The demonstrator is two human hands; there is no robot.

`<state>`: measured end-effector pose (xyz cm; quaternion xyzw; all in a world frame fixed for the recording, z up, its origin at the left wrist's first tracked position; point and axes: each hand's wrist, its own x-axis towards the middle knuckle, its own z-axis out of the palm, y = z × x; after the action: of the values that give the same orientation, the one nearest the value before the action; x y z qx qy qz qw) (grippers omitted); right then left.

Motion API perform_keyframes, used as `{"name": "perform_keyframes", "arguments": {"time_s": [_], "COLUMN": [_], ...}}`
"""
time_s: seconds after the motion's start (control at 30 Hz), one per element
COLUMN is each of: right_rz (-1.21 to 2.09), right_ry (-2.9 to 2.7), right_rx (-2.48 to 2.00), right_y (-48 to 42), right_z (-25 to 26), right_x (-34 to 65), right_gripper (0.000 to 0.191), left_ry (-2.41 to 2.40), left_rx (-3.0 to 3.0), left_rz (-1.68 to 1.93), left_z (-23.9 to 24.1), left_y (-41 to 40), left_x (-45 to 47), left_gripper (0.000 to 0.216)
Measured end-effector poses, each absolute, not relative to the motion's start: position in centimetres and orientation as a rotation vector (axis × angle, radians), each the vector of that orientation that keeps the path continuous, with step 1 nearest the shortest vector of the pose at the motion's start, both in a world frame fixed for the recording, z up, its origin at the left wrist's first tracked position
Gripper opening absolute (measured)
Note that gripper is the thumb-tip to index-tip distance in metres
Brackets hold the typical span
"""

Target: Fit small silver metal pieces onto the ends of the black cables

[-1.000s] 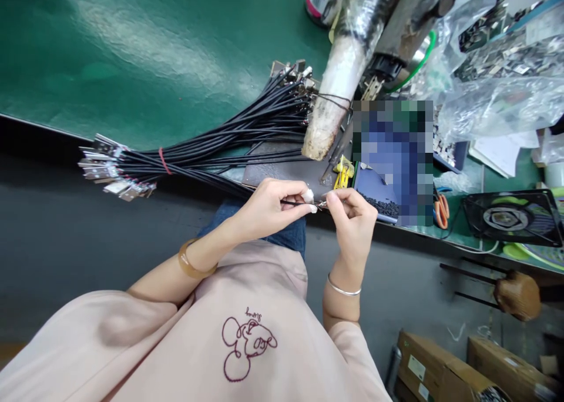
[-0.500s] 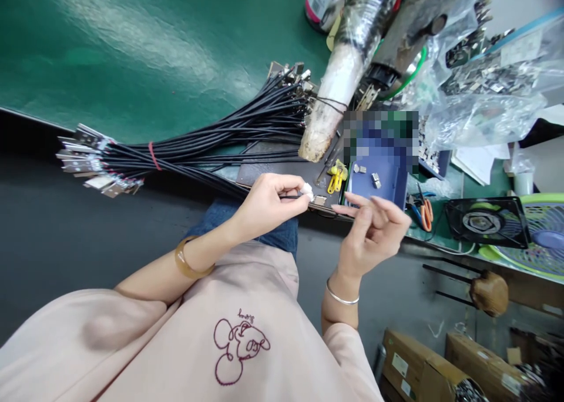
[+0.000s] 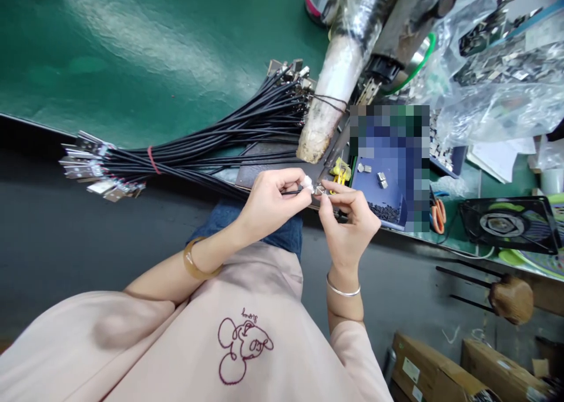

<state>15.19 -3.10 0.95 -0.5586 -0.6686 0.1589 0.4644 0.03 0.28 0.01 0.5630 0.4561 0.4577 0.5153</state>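
My left hand (image 3: 275, 205) is closed in a pinch around a black cable (image 3: 288, 193) near its end. Something white (image 3: 307, 183), perhaps a finger covering, shows at its fingertips. My right hand (image 3: 350, 217) pinches a small metal connector (image 3: 320, 189) at the cable's tip, just above the bench edge. The two hands nearly touch. Left of them lies a bundle of black cables (image 3: 185, 149) with metal connectors on both ends, tied by a red band (image 3: 154, 159). Yellow-handled snips (image 3: 339, 176) lie just beyond my right fingers.
A blue tray (image 3: 374, 149), partly pixelated, holds a few metal shells and small black pieces. A wrapped white-tipped tube (image 3: 324, 114) hangs over the bench. Orange-handled pliers (image 3: 437, 214), a black fan (image 3: 511, 224) and plastic bags of metal parts (image 3: 506, 67) are at the right.
My right hand has moved left from beside the tray to the cable end, and its fingers have closed on the metal connector. My left hand keeps its pinch on the cable.
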Motion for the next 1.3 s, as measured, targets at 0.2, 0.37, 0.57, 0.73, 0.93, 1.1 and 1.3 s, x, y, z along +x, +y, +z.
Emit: {"name": "perform_keyframes", "arguments": {"time_s": [0.2,0.37,0.57,0.73,0.93,1.1,1.3], "right_rz": [0.403,0.445,0.498,0.401,0.357,0.357,0.366], "right_ry": [-1.641,-1.656,-1.675,-1.752,-1.78,-1.775,-1.805], "right_rx": [-1.365,-1.416,-1.426,-1.384,-1.391,-1.377,-1.4], "right_y": [-2.8,-2.7,-3.0,-2.9,-2.7,-2.5,-2.9], "right_z": [1.4,1.8,2.2,2.2,2.1,2.5,2.7], "right_x": [15.0,15.1,15.3,15.3,15.2,15.1,15.2], "right_gripper": [0.007,0.005,0.009,0.011,0.01,0.01,0.012], "left_ry": [1.077,1.044,1.043,1.043,1.044,1.049,1.027], "left_rx": [1.329,1.301,1.284,1.271,1.266,1.293,1.282], "left_rz": [1.119,1.106,1.04,1.036,1.048,1.079,1.045], "left_z": [0.4,0.6,0.3,0.3,0.4,0.3,0.3], "left_y": [0.3,0.3,0.1,0.1,0.1,0.1,0.1], "left_x": [0.0,-0.1,-0.2,0.0,0.0,0.1,-0.1], "left_gripper": [0.018,0.017,0.016,0.016,0.018,0.018,0.019]}}
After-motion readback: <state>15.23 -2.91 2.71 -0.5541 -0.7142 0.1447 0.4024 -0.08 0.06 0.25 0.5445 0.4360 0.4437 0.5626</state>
